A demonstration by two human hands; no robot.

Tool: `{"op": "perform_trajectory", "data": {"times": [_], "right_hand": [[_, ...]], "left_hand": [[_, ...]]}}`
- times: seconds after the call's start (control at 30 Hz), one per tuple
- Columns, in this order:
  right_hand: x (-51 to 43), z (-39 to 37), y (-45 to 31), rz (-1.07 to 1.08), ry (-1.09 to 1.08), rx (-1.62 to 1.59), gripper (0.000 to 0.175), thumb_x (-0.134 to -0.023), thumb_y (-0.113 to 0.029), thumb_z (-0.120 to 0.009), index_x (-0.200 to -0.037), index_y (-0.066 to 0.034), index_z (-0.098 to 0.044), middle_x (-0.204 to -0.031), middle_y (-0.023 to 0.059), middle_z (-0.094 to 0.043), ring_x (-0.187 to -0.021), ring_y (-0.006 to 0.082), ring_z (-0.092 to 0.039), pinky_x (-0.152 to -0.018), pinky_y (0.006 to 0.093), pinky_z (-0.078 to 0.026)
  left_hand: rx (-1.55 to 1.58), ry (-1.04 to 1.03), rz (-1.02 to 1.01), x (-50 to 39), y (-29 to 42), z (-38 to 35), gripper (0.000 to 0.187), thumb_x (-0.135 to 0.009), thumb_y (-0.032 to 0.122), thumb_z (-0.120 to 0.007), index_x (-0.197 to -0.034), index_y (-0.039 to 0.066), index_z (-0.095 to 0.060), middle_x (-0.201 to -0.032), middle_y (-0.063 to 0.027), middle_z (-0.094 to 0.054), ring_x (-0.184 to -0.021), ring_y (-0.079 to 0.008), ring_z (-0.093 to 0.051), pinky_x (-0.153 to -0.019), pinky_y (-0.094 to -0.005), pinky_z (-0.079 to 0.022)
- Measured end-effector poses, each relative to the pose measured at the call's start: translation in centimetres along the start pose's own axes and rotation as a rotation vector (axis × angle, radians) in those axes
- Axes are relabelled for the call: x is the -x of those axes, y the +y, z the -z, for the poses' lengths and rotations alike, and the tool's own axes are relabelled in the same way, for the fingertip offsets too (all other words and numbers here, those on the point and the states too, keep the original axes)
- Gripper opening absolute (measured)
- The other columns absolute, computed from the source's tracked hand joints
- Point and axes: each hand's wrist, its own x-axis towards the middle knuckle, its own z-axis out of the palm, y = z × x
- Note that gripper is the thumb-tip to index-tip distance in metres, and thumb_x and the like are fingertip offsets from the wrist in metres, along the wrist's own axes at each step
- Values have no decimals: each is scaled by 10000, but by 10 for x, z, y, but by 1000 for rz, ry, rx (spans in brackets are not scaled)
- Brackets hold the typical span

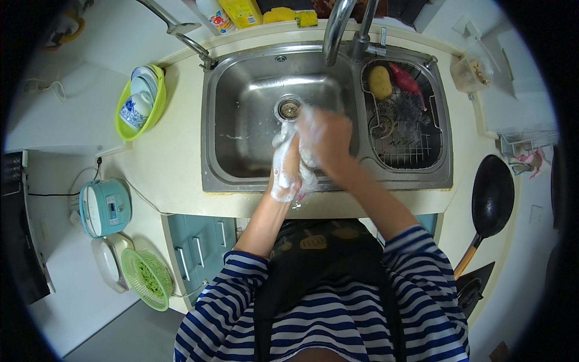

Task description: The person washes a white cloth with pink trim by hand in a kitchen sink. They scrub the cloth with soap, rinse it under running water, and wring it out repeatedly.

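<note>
Thick white soap foam covers my left hand [287,158], which is held over the front part of the large stainless steel sink basin [244,135]. My right hand [328,135] is blurred and foamy, bent close beside the left one. Between them some white, lumpy matter shows under the foam, and a bit of pink lies at the sink's front edge; I cannot tell what either is. The fingers of both hands are hidden by foam and blur. Beyond them are the drain [289,108] and the curved metal faucet [338,34].
The small right basin holds a wire basket [402,156] with a potato [380,83], a reddish root vegetable [405,80] and a dark mesh scourer [410,108]. A green basket of bowls [159,108] stands left; a black wok [493,194] lies right. Sponges [279,15] sit behind the sink.
</note>
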Motion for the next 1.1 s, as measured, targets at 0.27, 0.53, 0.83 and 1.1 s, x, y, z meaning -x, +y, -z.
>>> {"op": "perform_trajectory", "data": {"times": [0.27, 0.53, 0.83, 1.1], "right_hand": [[-4, -1, 49, -512, -355, -946, 377, -877, -403, -600, -879, -29, -642, -833, 82, -648, -750, 164, -630, -693, 305, -500], [-16, 23, 61, -352, -449, -695, 319, -756, -322, -709, -891, -38, -652, -760, 70, -656, -676, 136, -617, -605, 291, -485], [-11, 2, 3, -72, -117, 4, 236, -769, -304, -689, -698, -113, -570, -634, 98, -612, -563, 240, -626, -486, 352, -465], [3, -3, -8, -127, -1, -63, 240, -814, -233, -643, -644, -80, -571, -563, 111, -573, -498, 282, -585, -472, 365, -462]], "left_hand": [[241, -38, 241, 6, 42, -10, 302, -988, 245, -447, -1201, 48, -531, -1101, -58, -618, -951, -138, -623, -821, -289, -520], [12, -164, 148, 15, 64, 4, 252, -909, 113, -589, -1128, -2, -537, -1025, -93, -627, -885, -134, -634, -697, -231, -524], [54, 32, 122, -6, -2, 5, 479, -967, 363, -458, -1292, 13, -490, -1259, -79, -532, -1107, -154, -532, -920, -283, -436], [153, -150, -119, -2, -3, 7, 283, -968, 258, -496, -1152, 48, -544, -1031, -20, -585, -938, -106, -561, -810, -248, -470]]}}
